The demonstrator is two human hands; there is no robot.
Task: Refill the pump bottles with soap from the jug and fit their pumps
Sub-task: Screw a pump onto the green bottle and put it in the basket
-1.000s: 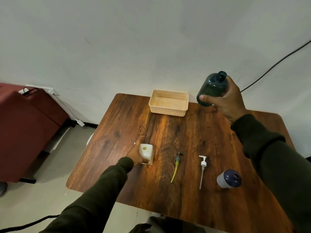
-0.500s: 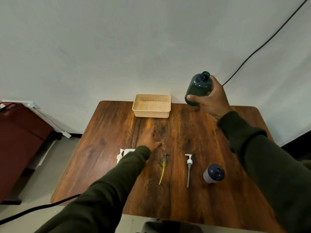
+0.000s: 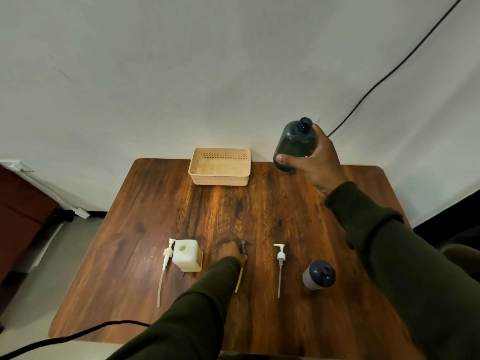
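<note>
Dark teal bottle (image 3: 296,144) uncapped, gripped by right hand (image 3: 318,162), left hand (image 3: 230,252) grip unclear at grey pump (image 3: 244,248)

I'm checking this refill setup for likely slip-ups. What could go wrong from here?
1. The right hand holds the dark bottle uncapped and tilted in the air; any contents might spill.
2. The left hand reaches for the dark pump lying close to the white square bottle, so the sleeve could knock it.
</note>
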